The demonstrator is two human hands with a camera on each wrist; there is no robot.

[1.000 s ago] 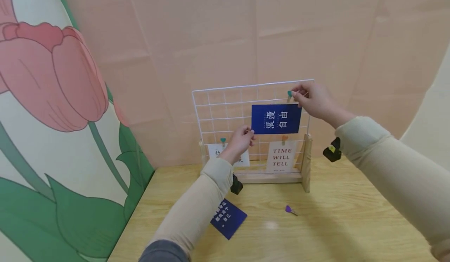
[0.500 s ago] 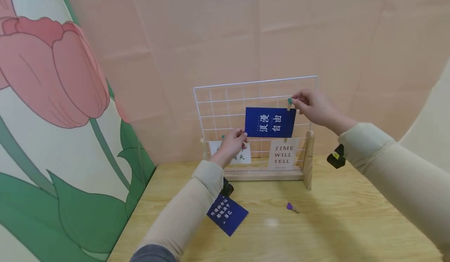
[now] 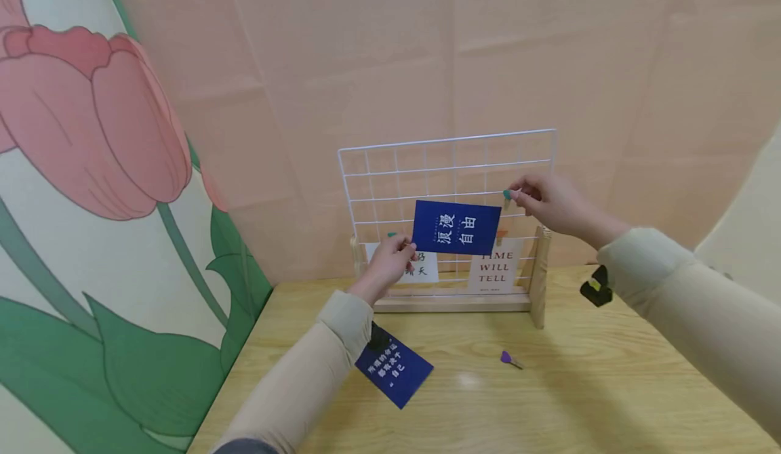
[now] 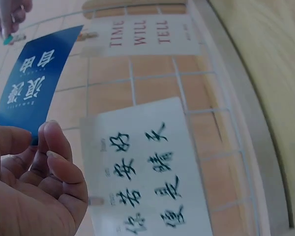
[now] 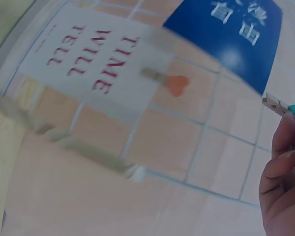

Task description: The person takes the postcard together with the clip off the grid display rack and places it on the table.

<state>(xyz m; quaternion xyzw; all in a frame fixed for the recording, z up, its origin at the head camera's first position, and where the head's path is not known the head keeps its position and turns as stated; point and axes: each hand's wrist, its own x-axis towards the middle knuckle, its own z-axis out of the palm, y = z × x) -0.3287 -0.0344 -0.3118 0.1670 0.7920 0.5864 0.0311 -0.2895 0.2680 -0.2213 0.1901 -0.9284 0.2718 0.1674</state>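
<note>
A blue lettered card (image 3: 457, 228) is pinched by the left hand (image 3: 388, 264), a teal-headed clothespin (image 5: 277, 104) by the right hand (image 3: 554, 203), fingers curled.

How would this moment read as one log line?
left hand: pinches blue card; right hand: pinches green-topped clothespin by card's corner; grid stand: TIME WILL TELL card, white card; table: second blue card, purple-topped clothespin

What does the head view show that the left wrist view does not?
Head view only: the purple clip, lower blue card and tulip picture. Left wrist view only: the first characters of the white card, hidden by the left hand in the head view. Both: the raised blue card in that hand, the green clip in the right hand, TIME WILL TELL card and wire grid.
</note>
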